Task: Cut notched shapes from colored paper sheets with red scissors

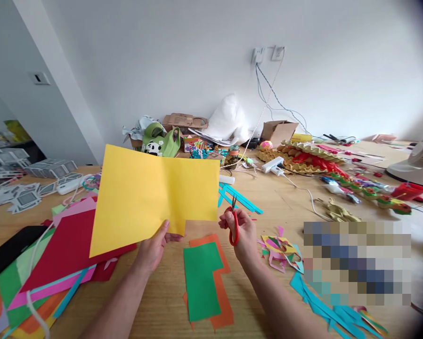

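Note:
My left hand (154, 247) grips a large yellow sheet of paper (137, 197) by its lower edge, thumb in front. The sheet is held up above the table, with a notch cut out of its lower right part. My right hand (242, 230) is closed around a pair of red-handled scissors (234, 228), blades pointing up and away, just right of the sheet and apart from it. Below, between my forearms, a green paper piece (202, 282) with a notched corner lies over an orange paper piece (223, 301) on the table.
Coloured paper sheets (63, 249) pile up at left beside a black object (13, 249). Paper scraps (278, 249) and blue strips (317, 301) lie at right. A power strip (272, 164), a glass jar (232, 156) and a green bag (162, 140) stand farther back.

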`<state>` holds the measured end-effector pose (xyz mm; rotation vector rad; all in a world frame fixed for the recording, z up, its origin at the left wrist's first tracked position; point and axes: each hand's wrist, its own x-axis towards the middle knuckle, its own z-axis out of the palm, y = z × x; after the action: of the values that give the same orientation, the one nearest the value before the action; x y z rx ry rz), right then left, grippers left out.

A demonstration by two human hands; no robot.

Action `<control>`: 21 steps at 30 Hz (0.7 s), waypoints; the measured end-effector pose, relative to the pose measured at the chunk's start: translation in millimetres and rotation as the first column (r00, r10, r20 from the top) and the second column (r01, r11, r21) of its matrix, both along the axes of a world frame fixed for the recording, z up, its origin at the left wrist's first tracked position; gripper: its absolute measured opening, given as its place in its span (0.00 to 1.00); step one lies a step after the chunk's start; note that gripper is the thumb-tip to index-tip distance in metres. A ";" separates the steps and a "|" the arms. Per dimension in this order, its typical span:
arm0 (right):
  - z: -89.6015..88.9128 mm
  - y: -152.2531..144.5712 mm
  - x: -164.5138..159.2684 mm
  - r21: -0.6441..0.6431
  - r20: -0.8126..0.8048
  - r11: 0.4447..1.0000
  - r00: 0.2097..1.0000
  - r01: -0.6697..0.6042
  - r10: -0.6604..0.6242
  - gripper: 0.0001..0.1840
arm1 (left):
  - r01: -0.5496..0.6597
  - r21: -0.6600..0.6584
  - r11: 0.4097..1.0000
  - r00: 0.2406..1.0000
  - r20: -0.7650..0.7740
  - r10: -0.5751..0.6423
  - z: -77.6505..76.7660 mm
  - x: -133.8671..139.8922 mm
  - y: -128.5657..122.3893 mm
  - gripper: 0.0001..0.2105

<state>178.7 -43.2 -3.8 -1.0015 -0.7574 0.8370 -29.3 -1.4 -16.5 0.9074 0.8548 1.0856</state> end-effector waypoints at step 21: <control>3.8 9.5 30.9 0.098 -0.092 0.952 0.955 0.291 -0.282 0.18 | 0.121 0.007 0.993 0.991 -0.053 -0.120 -0.7 -0.5 -4.9 0.12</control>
<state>209.6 -33.7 -0.1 -0.9475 -0.5690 0.5714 -29.8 -6.4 -17.2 0.9878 0.8276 0.9659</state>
